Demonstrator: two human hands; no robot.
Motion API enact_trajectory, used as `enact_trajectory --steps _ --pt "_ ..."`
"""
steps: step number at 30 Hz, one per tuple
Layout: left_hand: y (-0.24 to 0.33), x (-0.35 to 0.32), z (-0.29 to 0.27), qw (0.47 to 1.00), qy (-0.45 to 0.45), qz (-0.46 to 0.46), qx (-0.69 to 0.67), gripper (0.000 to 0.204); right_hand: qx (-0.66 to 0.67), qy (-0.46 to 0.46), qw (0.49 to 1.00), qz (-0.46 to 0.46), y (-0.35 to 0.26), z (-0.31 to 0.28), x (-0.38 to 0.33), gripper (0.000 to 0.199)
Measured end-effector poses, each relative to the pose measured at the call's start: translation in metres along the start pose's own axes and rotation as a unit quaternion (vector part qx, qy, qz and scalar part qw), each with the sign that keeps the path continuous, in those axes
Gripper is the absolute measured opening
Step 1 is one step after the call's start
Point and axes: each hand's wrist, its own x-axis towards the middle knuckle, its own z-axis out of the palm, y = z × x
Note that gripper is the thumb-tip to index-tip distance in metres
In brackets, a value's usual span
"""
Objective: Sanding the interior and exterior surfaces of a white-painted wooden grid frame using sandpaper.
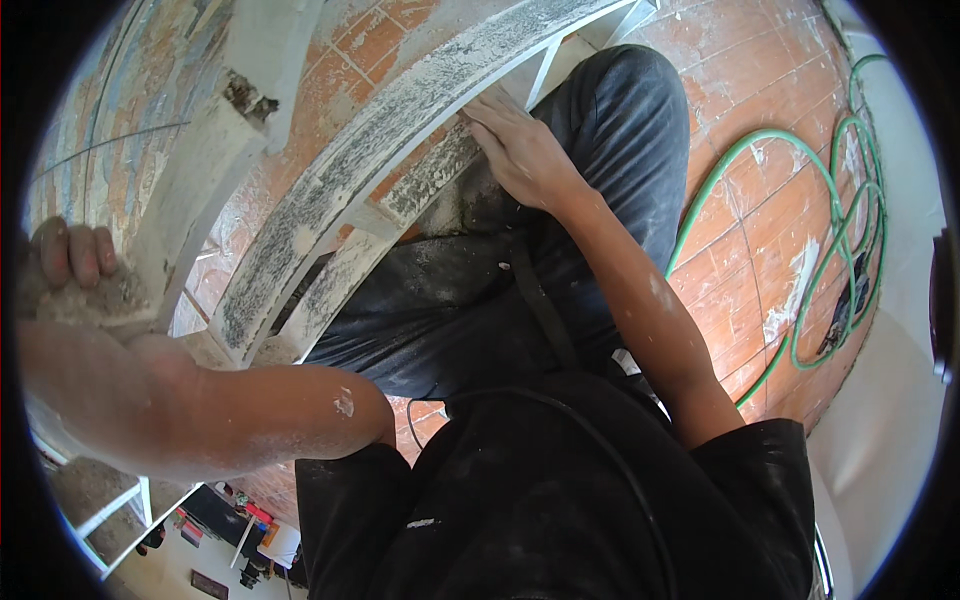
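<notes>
A curved, ladder-like frame (345, 165) with two rails, speckled white and dark grey, arcs across my lap. My right hand (520, 150) holds its inner side near the far end, fingers close together and the thumb toward the lower rail. At the far left, my left hand (75, 255) curls its fingers over a dusty grey edge beside a pale curved panel (195, 200). What those fingers grip cannot be made out, as forearm and blur cover part of it. The panel's upper part has a broken, dark hole (250, 98).
Orange floor tiles (750, 200) are spattered with white. A green hose (745, 145) lies looped on the right beside a pale wall (890, 400). Streaked boards (115, 110) stand at upper left. My bent knee (640, 100) is next to the frame. A white ladder-like frame (125, 510) shows lower left.
</notes>
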Motion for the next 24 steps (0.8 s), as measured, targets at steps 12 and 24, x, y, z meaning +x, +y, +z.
enact_trajectory --steps 12,24 --pt "-0.028 0.047 -0.015 0.985 -0.135 0.084 -0.070 0.012 -0.062 0.086 0.993 -0.055 -0.003 0.000 0.002 0.020" --pt "-0.032 0.045 -0.015 0.987 -0.121 0.110 -0.013 0.012 -0.037 -0.146 0.968 0.201 -0.029 -0.014 0.027 0.029"
